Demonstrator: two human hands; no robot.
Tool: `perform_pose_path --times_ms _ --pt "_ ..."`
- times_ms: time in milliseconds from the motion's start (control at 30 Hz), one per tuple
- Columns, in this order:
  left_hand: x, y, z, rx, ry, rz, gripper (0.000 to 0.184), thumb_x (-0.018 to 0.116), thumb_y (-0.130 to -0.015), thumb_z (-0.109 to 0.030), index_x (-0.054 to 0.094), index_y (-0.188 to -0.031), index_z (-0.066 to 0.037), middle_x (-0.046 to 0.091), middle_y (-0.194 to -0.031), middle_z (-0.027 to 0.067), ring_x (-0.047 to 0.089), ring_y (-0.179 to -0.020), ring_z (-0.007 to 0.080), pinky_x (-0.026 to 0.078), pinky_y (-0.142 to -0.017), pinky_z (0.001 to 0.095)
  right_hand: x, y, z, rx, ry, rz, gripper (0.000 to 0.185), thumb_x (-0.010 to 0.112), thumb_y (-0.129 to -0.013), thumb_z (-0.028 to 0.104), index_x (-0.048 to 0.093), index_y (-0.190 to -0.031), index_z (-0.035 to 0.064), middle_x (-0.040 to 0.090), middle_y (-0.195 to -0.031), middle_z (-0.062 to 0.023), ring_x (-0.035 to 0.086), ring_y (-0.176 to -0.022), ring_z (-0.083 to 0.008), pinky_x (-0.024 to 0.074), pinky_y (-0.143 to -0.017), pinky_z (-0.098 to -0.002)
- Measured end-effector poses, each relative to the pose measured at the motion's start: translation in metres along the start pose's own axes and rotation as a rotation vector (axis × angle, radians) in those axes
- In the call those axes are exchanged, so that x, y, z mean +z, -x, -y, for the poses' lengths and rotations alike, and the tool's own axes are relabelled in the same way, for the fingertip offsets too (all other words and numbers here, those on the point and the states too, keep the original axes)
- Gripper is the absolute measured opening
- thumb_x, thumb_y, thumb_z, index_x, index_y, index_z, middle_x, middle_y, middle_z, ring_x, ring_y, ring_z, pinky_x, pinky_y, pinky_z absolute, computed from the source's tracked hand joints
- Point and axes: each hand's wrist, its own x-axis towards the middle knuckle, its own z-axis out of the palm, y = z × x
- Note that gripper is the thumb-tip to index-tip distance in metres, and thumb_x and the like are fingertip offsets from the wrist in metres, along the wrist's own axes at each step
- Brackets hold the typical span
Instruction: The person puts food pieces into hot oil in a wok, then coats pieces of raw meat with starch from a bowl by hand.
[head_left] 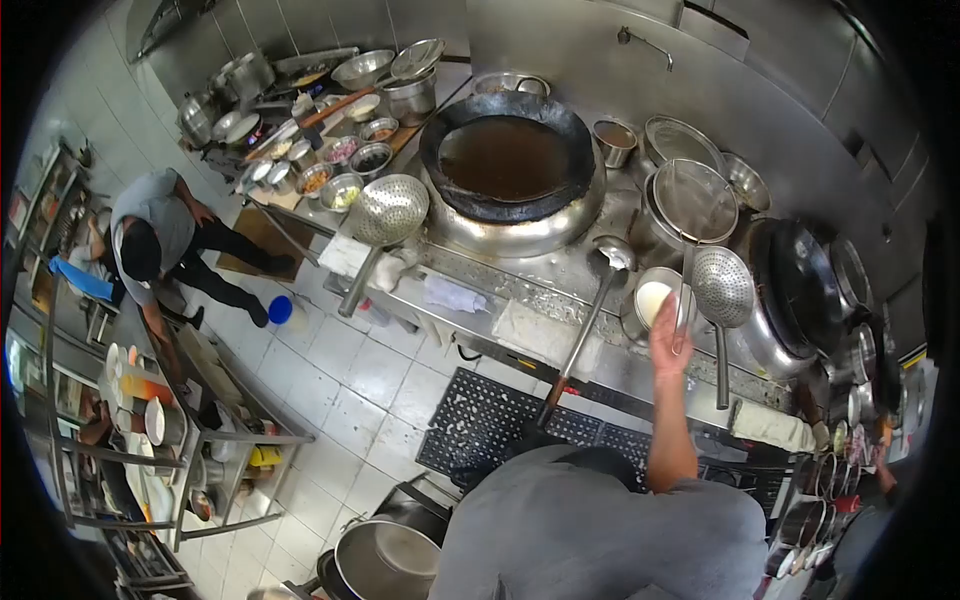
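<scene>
Hand [668,338]: R one, at handle of strainer [697,203]; fingers stretched out, can't tell if gripping. L hand not in view.
Strainer: up over big pot [650,224], handle down nr palm; may slip if hold's loose.
Tub [632,314]: w/ white stuff [653,298], by fingers; cd spill if knocked.
Wok [437,150]: dark liquid [505,158], cd splash if smth drops in.
</scene>
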Motion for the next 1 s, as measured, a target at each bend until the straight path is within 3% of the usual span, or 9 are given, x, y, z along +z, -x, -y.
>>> perform_pose_path --times_ms 100,233,267,333,433,633,767,833,1000 --pt "0.02 0.0 -0.007 -0.035 0.029 0.123 0.046 0.071 -0.088 -0.025 0.06 -0.124 0.0 0.067 -0.112 0.0153 0.065 -0.101 0.0264 0.053 -0.081 0.0364 0.057 -0.004 0.015 0.163 0.273 0.059 0.048 0.04 -0.106 0.029 0.042 -0.142 -0.003 0.054 -0.138 -0.021 0.062 -0.103 -0.0284 0.054 -0.087 -0.0366" --pt "0.099 -0.052 -0.002 -0.094 -0.115 0.538 0.057 0.067 -0.09 -0.037 0.055 -0.136 -0.005 0.062 -0.124 0.0163 0.061 -0.113 0.0255 0.05 -0.091 0.0377 0.072 -0.055 0.043 0.305 0.626 0.072 0.039 0.05 -0.103 0.031 0.05 -0.131 0.0033 0.061 -0.102 -0.0097 0.049 -0.066 -0.0116 0.0423 -0.053 -0.024" --pt "0.143 -0.077 0.008 0.106 -0.09 0.672 0.034 0.059 -0.09 -0.022 0.06 -0.119 -0.004 0.066 -0.098 0.006 0.063 -0.076 0.0197 0.048 -0.055 0.0354 0.071 -0.061 0.038 0.268 0.73 0.074 0.035 0.051 -0.103 0.027 0.051 -0.13 0.0048 0.058 -0.094 -0.0066 0.044 -0.06 -0.009 0.0366 -0.048 -0.0221" --pt "0.213 -0.063 -0.012 0.056 -0.082 0.606 0.033 0.057 -0.083 -0.006 0.059 -0.114 0.003 0.064 -0.09 0.0068 0.062 -0.068 0.0161 0.051 -0.048 0.0283 0.093 -0.046 0.005 0.172 0.868 -0.055 0.032 0.053 -0.1 0.013 0.049 -0.132 0.0099 0.05 -0.078 -0.0004 0.036 -0.049 -0.0042 0.0252 -0.036 -0.0191" --pt "0.327 -0.015 -0.06 0.219 -0.1 0.82 0.018 0.055 -0.081 -0.004 0.058 -0.096 0.004 0.062 -0.08 0.0067 0.056 -0.053 0.0133 0.05 -0.044 0.0271 0.116 -0.003 -0.032 0.193 1.062 -0.033 0.033 0.051 -0.1 0.011 0.048 -0.133 0.0093 0.051 -0.079 -0.0004 0.035 -0.047 -0.0043 0.0242 -0.034 -0.0202" --pt "0.548 0.073 -0.123 0.55 -0.211 1.111 0.032 0.054 -0.086 -0.008 0.065 -0.111 0.008 0.071 -0.093 0.0141 0.07 -0.069 0.0192 0.057 -0.048 0.0274 0.145 0.039 -0.099 0.511 1.218 0.003 0.033 0.05 -0.098 0.01 0.048 -0.131 0.0094 0.049 -0.074 0.0004 0.032 -0.042 -0.0035 0.0203 -0.03 -0.0215" --pt "0.671 0.137 -0.139 0.89 -0.415 0.979 0.026 0.055 -0.087 -0.008 0.061 -0.101 0.013 0.07 -0.085 0.0236 0.071 -0.062 0.0354 0.059 -0.05 0.0397 0.151 0.022 -0.139 0.634 1.126 -0.017 0.015 0.052 -0.097 0.007 0.049 -0.111 0.0093 0.049 -0.074 0.0001 0.034 -0.045 -0.0031 0.0216 -0.031 -0.0215" --pt "0.742 0.138 -0.124 1.593 -0.627 0.638 0.018 0.057 -0.087 -0.008 0.061 -0.092 0.009 0.069 -0.092 0.0297 0.069 -0.068 0.0438 0.059 -0.062 0.0472 0.157 0.009 -0.157 0.685 1.042 0.017 0.01 0.053 -0.096 0.006 0.047 -0.104 0.0092 0.05 -0.074 -0.0002 0.035 -0.046 -0.0034 0.0233 -0.033 -0.0219" --pt "0.79 0.2 -0.106 1.891 -0.676 0.621 0.012 0.056 -0.086 -0.001 0.056 -0.096 0.006 0.053 -0.128 0.0347 0.07 -0.079 0.044 0.058 -0.071 0.0495 0.156 -0.045 -0.185 0.758 0.901 -0.015 0.006 0.051 -0.097 0.005 0.045 -0.097 0.0084 0.049 -0.073 -0.001 0.035 -0.045 -0.0044 0.0263 -0.035 -0.0236"
